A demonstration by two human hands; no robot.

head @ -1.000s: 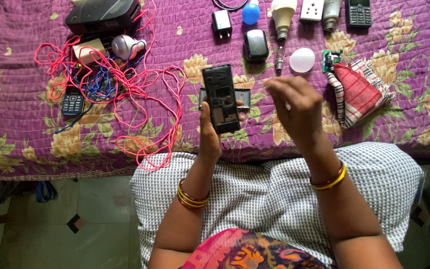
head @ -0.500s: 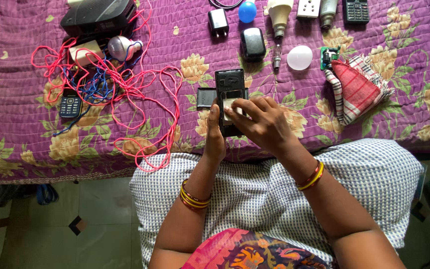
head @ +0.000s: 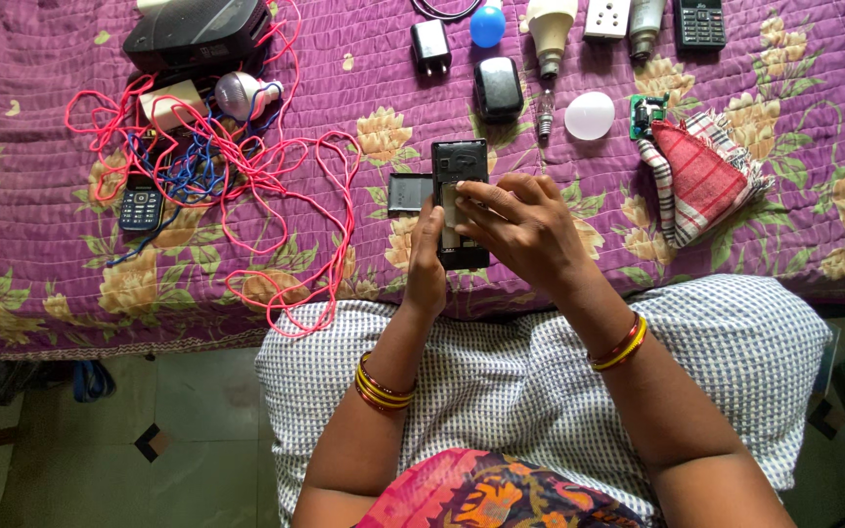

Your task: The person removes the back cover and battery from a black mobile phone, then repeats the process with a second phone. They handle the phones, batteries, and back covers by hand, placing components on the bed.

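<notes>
Left hand (head: pixel 426 272) wrapped round the lower edge of an opened black phone (head: pixel 460 186), held upright above the purple floral bed cover (head: pixel 31 244). Right hand (head: pixel 525 230) over the phone's open back, fingers (head: pixel 471 194) curled, pressing inside. Flat black cover panel (head: pixel 409 193) just beside, left. Red wire tangle (head: pixel 276 166) further left.

Gold bangles on left wrist (head: pixel 384 386), red & gold bangles on right wrist (head: pixel 621 343), bare forearms
</notes>
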